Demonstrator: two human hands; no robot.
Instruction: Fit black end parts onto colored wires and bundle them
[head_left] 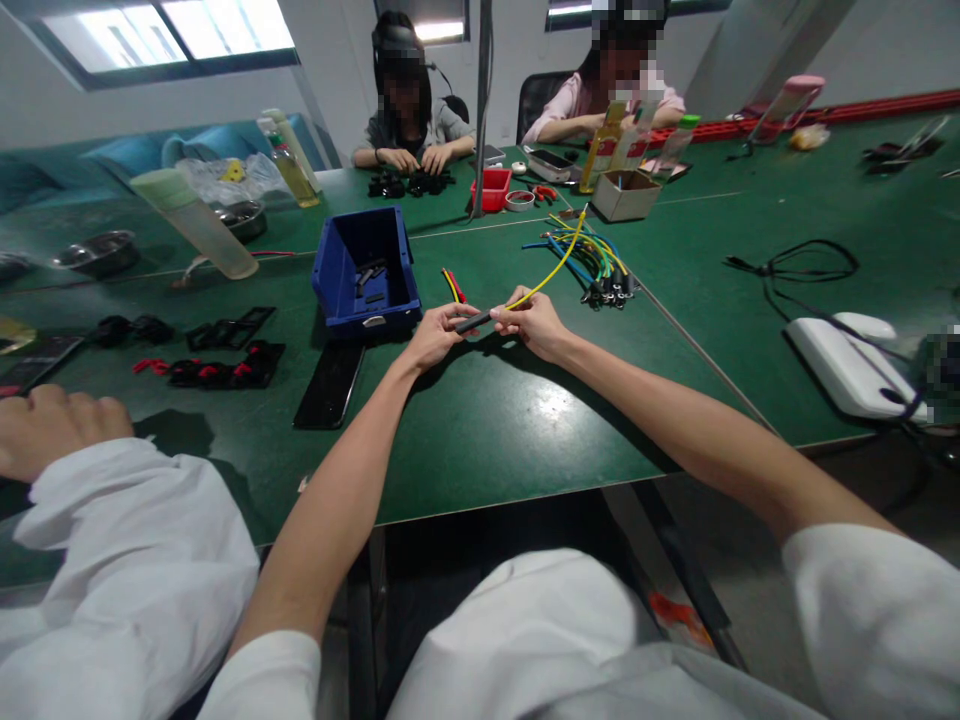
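Both my hands meet over the green table (487, 420). My left hand (436, 335) is closed in a pinch on one end of a short black tube (474, 322). My right hand (534, 322) is closed on a yellow wire (559, 265) that enters the tube's other end and curves up and away toward a bundle of coloured wires (592, 265). A blue bin (365, 270) with small black parts stands just left of my hands. Short red and yellow wire pieces (452, 284) lie beyond them.
A black phone (330, 383) lies left of my hands, with black and red connector parts (217, 370) further left. A co-worker's sleeve and hand (60, 425) rest at the left edge. Two people sit at the far side. A white device (847, 360) with cables lies right.
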